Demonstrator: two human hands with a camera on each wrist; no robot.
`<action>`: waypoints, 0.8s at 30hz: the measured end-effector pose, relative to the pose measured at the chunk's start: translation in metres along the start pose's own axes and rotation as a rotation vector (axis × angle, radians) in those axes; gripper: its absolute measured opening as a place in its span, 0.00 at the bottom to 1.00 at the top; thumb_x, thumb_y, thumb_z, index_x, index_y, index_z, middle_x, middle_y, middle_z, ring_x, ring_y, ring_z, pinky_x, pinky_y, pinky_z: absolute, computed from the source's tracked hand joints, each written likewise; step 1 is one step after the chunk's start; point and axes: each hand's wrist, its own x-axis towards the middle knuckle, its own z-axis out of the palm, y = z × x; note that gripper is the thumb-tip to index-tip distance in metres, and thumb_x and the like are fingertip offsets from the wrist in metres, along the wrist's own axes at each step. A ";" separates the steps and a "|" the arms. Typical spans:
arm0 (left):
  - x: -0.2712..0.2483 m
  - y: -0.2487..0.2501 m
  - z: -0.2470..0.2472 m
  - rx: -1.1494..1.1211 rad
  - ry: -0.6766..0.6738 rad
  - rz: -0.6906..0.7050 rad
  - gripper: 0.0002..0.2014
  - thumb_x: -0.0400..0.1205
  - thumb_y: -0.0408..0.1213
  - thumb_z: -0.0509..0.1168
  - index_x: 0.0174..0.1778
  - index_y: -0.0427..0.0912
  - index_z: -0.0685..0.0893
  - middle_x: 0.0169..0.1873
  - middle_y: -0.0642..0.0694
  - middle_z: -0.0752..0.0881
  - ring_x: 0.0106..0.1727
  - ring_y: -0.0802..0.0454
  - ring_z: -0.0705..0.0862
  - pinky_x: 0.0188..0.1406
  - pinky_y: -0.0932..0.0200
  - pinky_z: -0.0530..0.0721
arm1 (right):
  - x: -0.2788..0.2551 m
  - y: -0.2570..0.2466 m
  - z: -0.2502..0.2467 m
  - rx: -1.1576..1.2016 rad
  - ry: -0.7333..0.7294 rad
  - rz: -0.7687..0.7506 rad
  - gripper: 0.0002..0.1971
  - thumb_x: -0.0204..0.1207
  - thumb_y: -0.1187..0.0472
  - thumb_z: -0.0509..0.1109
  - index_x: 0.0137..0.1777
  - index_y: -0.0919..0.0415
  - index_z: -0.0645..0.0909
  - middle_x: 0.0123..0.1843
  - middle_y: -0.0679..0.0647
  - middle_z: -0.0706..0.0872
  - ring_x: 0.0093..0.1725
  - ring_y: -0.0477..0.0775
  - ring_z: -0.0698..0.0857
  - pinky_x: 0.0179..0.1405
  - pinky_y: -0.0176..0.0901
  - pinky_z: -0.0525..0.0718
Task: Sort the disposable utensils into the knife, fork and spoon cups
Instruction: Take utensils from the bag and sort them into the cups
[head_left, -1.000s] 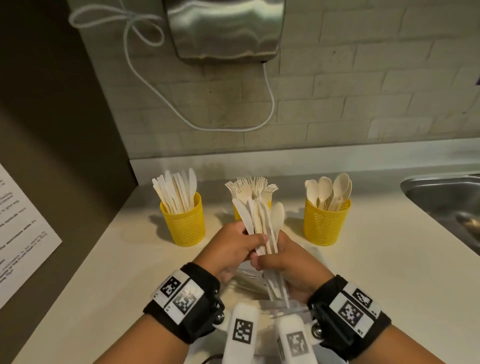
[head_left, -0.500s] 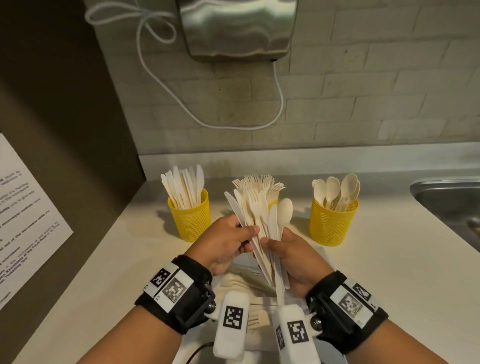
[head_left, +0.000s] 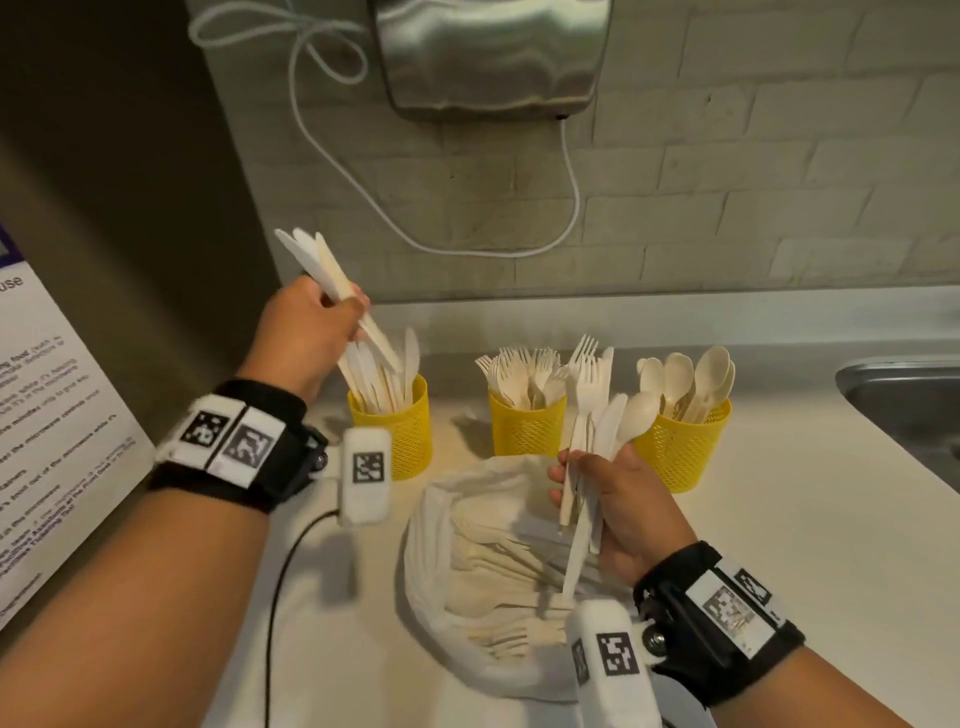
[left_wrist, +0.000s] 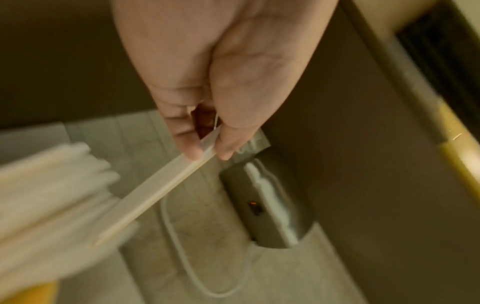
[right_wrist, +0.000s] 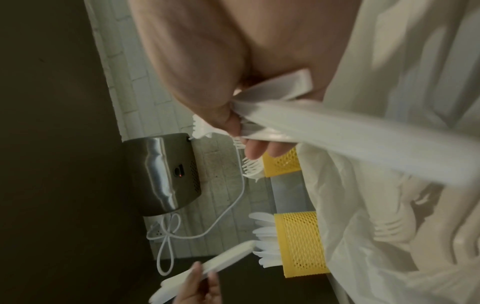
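Three yellow mesh cups stand in a row on the counter: the knife cup (head_left: 400, 436) left, the fork cup (head_left: 524, 428) middle, the spoon cup (head_left: 685, 447) right. My left hand (head_left: 348, 312) pinches a few white knives (head_left: 317, 260) just above the knife cup, handle ends pointing down among the knives standing there. In the left wrist view thumb and fingers (left_wrist: 192, 144) squeeze those knives (left_wrist: 161, 185). My right hand (head_left: 576, 467) grips a mixed bundle (head_left: 592, 410) of forks, a knife and a spoon, in front of the fork cup and over a white bag (head_left: 441, 587) of loose utensils.
A steel sink (head_left: 904, 405) sits at the right edge of the counter. A metal hand dryer (head_left: 488, 52) with a looping white cord (head_left: 571, 197) hangs on the brick wall behind the cups. A dark side wall with a printed sheet (head_left: 57, 415) closes the left.
My left hand pulled a few knives out of the shared bundle and carried them left and up over the knife cup. My right hand keeps the remaining utensils near the fork cup.
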 end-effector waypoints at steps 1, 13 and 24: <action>0.009 -0.007 0.001 0.070 0.005 -0.009 0.05 0.79 0.37 0.65 0.49 0.43 0.84 0.37 0.45 0.86 0.41 0.48 0.86 0.48 0.51 0.84 | -0.001 0.000 -0.001 -0.006 0.001 -0.003 0.05 0.80 0.70 0.61 0.51 0.63 0.77 0.32 0.56 0.85 0.35 0.53 0.85 0.36 0.44 0.87; -0.039 -0.016 0.038 0.299 -0.064 -0.016 0.23 0.76 0.44 0.70 0.66 0.40 0.80 0.59 0.42 0.82 0.57 0.44 0.81 0.52 0.57 0.74 | -0.006 -0.002 -0.012 -0.058 -0.064 -0.011 0.12 0.78 0.71 0.64 0.58 0.59 0.76 0.44 0.59 0.82 0.40 0.52 0.84 0.39 0.47 0.84; -0.105 -0.009 0.114 -0.483 -0.741 -0.492 0.04 0.79 0.28 0.66 0.40 0.36 0.85 0.19 0.50 0.77 0.20 0.60 0.67 0.13 0.71 0.65 | -0.012 -0.003 -0.006 -0.189 -0.207 0.016 0.13 0.80 0.71 0.62 0.61 0.60 0.80 0.46 0.60 0.88 0.40 0.53 0.85 0.37 0.45 0.82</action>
